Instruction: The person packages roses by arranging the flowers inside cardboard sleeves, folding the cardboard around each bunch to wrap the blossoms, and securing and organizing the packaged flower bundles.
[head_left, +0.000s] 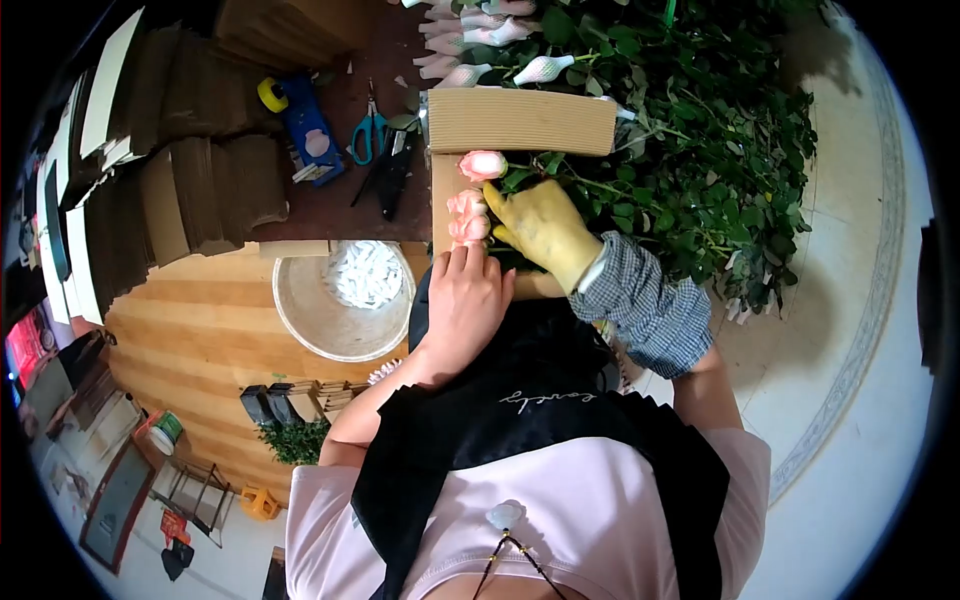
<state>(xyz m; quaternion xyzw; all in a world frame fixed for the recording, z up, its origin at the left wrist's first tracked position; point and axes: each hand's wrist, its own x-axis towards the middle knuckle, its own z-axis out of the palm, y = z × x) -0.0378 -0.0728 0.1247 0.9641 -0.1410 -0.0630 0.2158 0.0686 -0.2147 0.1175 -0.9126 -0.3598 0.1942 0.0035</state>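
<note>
We are apparently aligning roses (467, 212) on cardboard (442, 188); left hand (468, 298) is touching them, gloved right hand (545, 232) is reaching; neither grip's closure is showing; the blooms are needing even placement.

Right before you, the roses (467, 208) lie just on the near side of the corrugated cardboard strip (522, 120). Beyond that strip you have the netted buds (545, 69); to its right, the leafy stems (720, 150). Left of it lie the scissors (369, 135), then the cardboard stacks (235, 190). Nearer you, left of it, stands the bucket (300, 325), small pieces (365, 275) inside.
</note>
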